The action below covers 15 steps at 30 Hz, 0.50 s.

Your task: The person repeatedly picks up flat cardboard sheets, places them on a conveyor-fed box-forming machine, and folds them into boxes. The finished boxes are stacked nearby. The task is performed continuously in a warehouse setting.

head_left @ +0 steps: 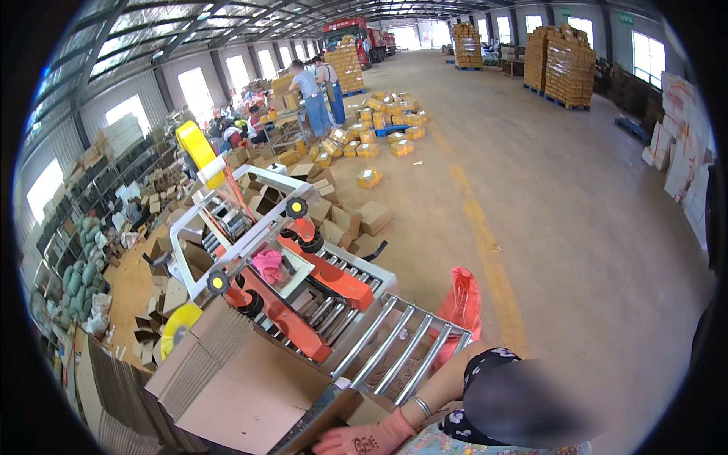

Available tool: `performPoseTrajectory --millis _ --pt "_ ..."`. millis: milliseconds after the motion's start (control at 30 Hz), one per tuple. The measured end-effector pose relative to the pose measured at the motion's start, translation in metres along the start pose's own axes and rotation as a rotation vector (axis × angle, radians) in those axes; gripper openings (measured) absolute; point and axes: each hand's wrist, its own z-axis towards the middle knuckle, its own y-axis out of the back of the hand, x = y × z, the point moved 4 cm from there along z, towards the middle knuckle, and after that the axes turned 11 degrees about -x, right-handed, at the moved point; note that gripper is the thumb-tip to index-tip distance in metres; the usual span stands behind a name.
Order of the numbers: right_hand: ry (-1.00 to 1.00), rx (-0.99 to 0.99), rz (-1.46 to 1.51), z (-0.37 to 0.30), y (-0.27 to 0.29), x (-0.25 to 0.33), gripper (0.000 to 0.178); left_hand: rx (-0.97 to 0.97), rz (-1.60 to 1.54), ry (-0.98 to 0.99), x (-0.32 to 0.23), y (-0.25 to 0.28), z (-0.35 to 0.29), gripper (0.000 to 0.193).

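My right hand (pixel 365 440), in a pink glove, is at the lower edge of the view, its arm coming in from the right with a bracelet at the wrist. It rests against a partly folded cardboard box (pixel 364 409) and looks closed on its edge, though the lower frame cuts off part of the fingers. My left hand is out of view. Just left of the box leans a stack of flat cardboard cartons (pixel 250 379). Beyond my hand is a carton-sealing machine (pixel 303 280) with orange side rails, and its metal roller conveyor (pixel 406 349) reaches toward me.
A red woven sack (pixel 461 303) hangs at the conveyor's right side. A pink cloth (pixel 268 265) lies on the machine, below a yellow tape roll (pixel 197 148). Open cartons (pixel 341 220) lie behind it. Two people stand near taped yellow boxes (pixel 371 136); wrapped pallets (pixel 565 68) stand far right.
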Motion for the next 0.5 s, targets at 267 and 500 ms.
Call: performPoseTrajectory --millis 267,500 --pt "-0.361 0.227 -0.359 -0.098 0.077 -0.003 0.049 -0.547 0.221 0.22 0.041 -0.034 0.026 0.065" --pt "-0.473 -0.56 -0.737 -0.145 0.171 0.04 0.027 0.14 -0.875 0.539 0.045 -0.114 0.234 0.067"
